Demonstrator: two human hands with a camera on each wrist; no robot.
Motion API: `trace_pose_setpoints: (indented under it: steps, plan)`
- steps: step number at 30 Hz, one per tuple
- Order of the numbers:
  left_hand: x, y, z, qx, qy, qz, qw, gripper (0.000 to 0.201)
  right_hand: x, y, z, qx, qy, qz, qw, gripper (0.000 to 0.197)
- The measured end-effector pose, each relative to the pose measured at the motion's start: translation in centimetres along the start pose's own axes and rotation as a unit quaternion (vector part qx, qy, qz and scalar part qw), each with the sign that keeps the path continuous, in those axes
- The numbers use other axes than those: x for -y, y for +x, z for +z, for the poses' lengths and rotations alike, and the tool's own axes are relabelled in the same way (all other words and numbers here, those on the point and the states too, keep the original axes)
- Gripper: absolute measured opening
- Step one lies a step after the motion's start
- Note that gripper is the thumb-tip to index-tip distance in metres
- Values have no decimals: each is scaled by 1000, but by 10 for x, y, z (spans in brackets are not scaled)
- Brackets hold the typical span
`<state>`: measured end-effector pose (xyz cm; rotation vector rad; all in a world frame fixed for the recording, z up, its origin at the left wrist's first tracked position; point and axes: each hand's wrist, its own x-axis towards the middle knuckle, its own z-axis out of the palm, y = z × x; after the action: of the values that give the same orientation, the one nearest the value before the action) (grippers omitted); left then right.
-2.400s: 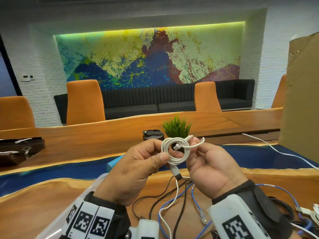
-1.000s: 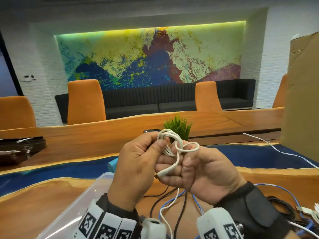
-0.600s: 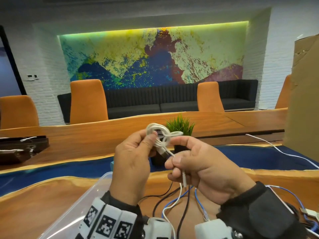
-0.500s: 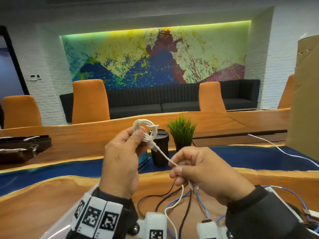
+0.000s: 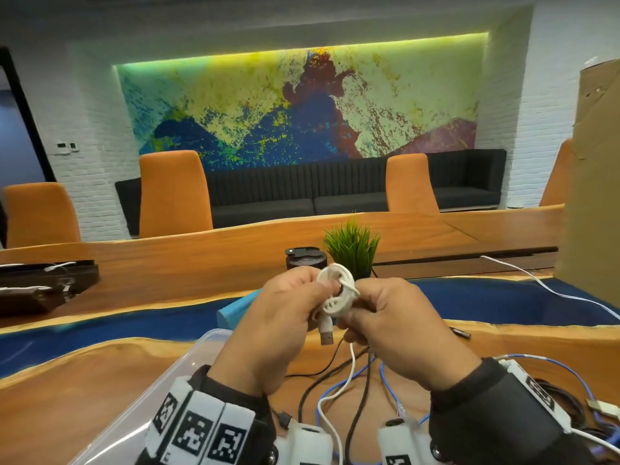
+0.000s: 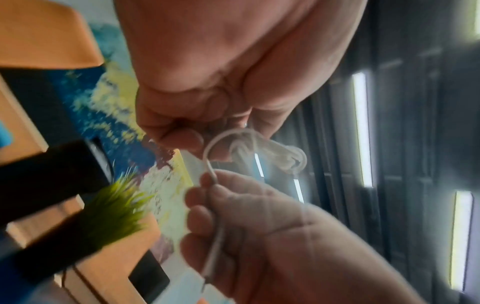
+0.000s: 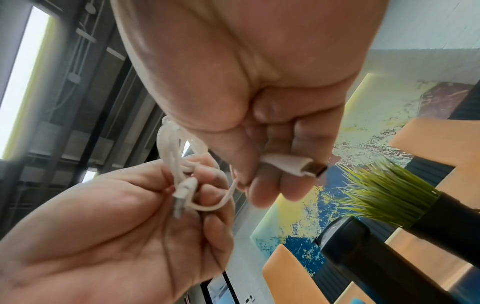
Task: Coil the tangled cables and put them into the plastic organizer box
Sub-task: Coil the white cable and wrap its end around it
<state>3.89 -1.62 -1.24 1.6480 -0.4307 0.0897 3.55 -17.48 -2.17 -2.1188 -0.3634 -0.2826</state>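
Observation:
Both hands hold a small white cable coil [image 5: 335, 290] in the air above the table. My left hand [image 5: 317, 292] pinches the coil's loops; in the right wrist view this left hand [image 7: 187, 181] also holds the small connector [image 7: 185, 188]. My right hand [image 5: 352, 308] grips the cable's tail at the coil, and its fingers [image 7: 262, 176] hold the white USB plug [image 7: 293, 164], which points down in the head view [image 5: 326, 332]. The clear plastic organizer box [image 5: 188, 370] lies at lower left. Loose black, white and blue cables [image 5: 355, 380] sprawl under my hands.
A black tumbler [image 5: 306, 258] and a small green plant [image 5: 352, 246] stand just behind the hands. A tall cardboard box [image 5: 590, 182] is at the right, with a white cable [image 5: 550, 290] trailing from it. More cables [image 5: 590, 407] lie at lower right, a dark tray [image 5: 43, 283] at the left.
Half a second ago my right hand was pulling the tail out taut to the right. Now it is back against the coil, with the tail wrapped round it and the plug hanging below.

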Motion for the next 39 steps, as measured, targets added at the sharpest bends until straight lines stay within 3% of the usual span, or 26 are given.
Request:
trace_pose_setpoints:
  steps: [3, 7, 11, 18, 22, 25, 29, 33, 35, 37, 39]
  plan:
    - [6, 0, 0, -2, 125, 45, 991, 29, 3, -1, -5, -55, 28, -33, 998, 23]
    - [11, 1, -4, -20, 138, 65, 988, 30, 8, -4, -10, -93, 42, -51, 993, 23]
    - [14, 5, -10, -108, 150, 117, 976, 18, 12, -7, -11, -89, 26, -51, 994, 21]
    - [15, 3, -11, -114, 223, 168, 953, 12, 13, -7, -16, -44, -73, -77, 993, 13]
    - [16, 3, -9, -138, 247, 176, 943, 11, 22, -11, -19, -118, -66, -179, 974, 11]
    - [13, 1, -2, -132, 176, 167, 961, 19, 21, -10, -10, -96, -121, -180, 971, 14]
    - [6, -1, 4, -103, -15, 107, 989, 33, 7, -3, -1, -121, -162, -140, 969, 22]
    - [4, -2, 3, -61, -101, 88, 989, 37, 1, 0, -5, -84, -67, -117, 987, 7]
    - [4, -2, 2, -47, -56, 115, 991, 33, 4, 0, -13, -23, 94, -60, 993, 12]
    - [3, -2, -2, -35, 36, 150, 987, 26, 5, -1, -19, 53, 324, 16, 945, 24]
    - [4, -1, -7, -8, 135, 165, 977, 21, 8, -3, -23, 79, 447, 62, 889, 20]
